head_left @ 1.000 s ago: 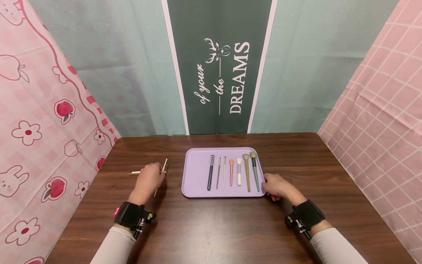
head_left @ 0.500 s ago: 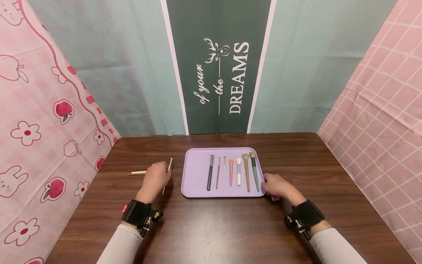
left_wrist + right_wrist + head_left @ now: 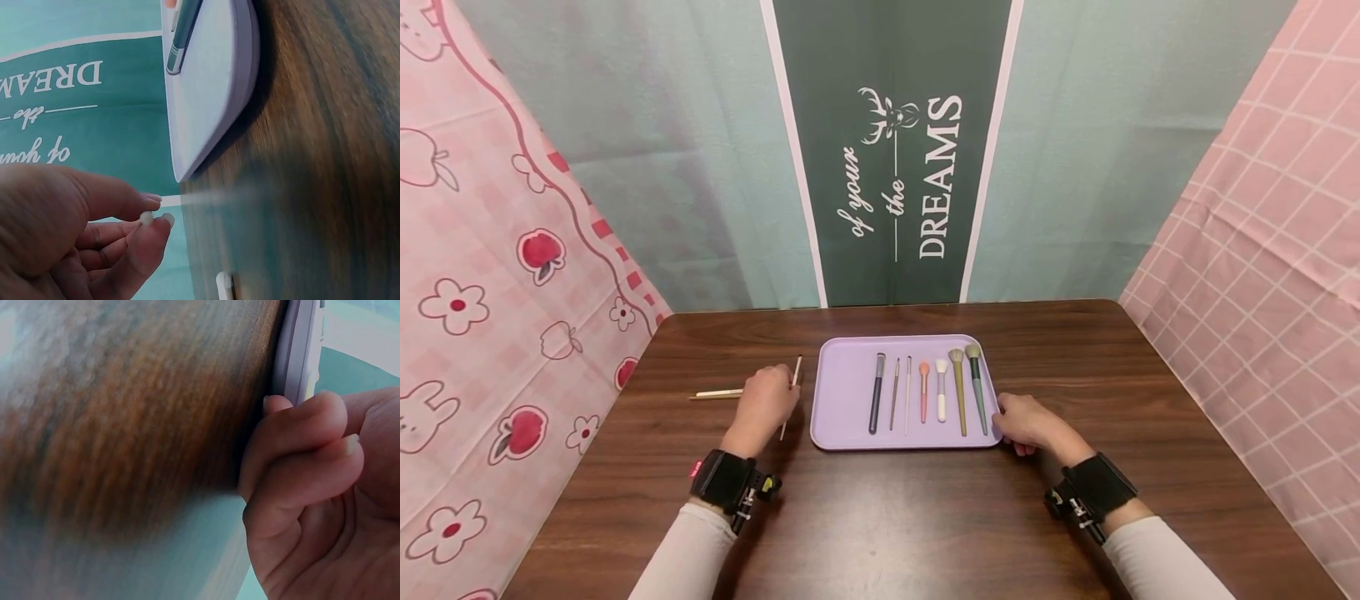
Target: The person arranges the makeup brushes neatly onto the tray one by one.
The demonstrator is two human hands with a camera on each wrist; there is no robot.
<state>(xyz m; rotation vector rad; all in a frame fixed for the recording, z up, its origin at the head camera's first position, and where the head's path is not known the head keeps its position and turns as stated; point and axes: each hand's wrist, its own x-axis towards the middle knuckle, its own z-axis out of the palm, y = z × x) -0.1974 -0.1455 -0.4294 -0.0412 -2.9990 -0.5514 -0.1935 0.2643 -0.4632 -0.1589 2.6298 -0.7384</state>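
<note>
My left hand (image 3: 767, 402) pinches a slim pale makeup brush (image 3: 797, 371) between thumb and fingertips, just left of the lilac tray (image 3: 842, 392). The brush stands out above and below the hand in the head view. In the left wrist view it is a blurred streak (image 3: 215, 195) beyond the fingertips. On the tray's right part several makeup brushes lie side by side, from a dark-handled one (image 3: 877, 396) to a green one (image 3: 977, 387). At the tray's right front corner my right hand (image 3: 1026, 418) grips the rim, its fingers curled at the edge in the right wrist view.
Left of my left hand, thin pale and gold handles (image 3: 718, 393) lie on the brown wooden table (image 3: 880, 517). A green curtain (image 3: 700, 167) hangs behind the table, with pink cloths (image 3: 490, 333) along the sides.
My left hand has moved right with the slim brush, closer to the tray. The right hand stays at the tray's corner, and the brushes on the tray keep their places.
</note>
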